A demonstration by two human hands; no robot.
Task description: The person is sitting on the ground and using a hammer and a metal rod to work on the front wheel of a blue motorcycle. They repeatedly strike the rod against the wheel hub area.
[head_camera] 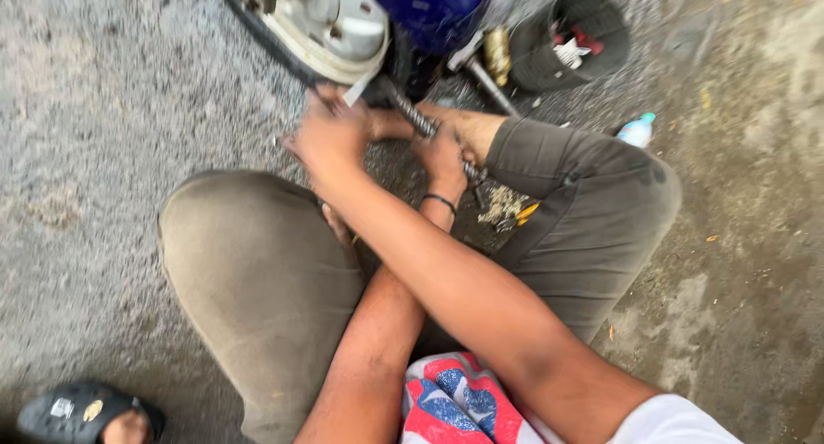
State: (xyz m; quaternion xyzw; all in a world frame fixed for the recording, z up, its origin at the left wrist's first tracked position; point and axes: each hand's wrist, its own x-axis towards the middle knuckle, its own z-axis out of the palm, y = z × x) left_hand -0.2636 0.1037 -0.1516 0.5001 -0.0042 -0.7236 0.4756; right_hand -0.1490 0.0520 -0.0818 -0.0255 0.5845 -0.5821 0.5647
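I am squatting with my forearms crossed in front of a scooter. My right hand [330, 139] reaches across to the left, just under the scooter's white engine cover [326, 27]. Its fingers are curled on a small metal tool [278, 141] whose tip sticks out to the left; motion blur hides the details. My left hand [442, 156], with a black band on the wrist, grips a ribbed chrome rod [410, 116] that slants from under the scooter down to the right. The two hands are close together, almost touching.
The scooter's blue body panel [429, 6] is at the top. A black tub [566, 36] with small parts stands at top right, with a brass fitting [496, 53] and a grey bar [491, 88] beside it. A plastic bottle [637, 130] and a yellow-handled tool [526, 210] lie on the concrete. A sandalled foot [86, 414] shows at bottom left.
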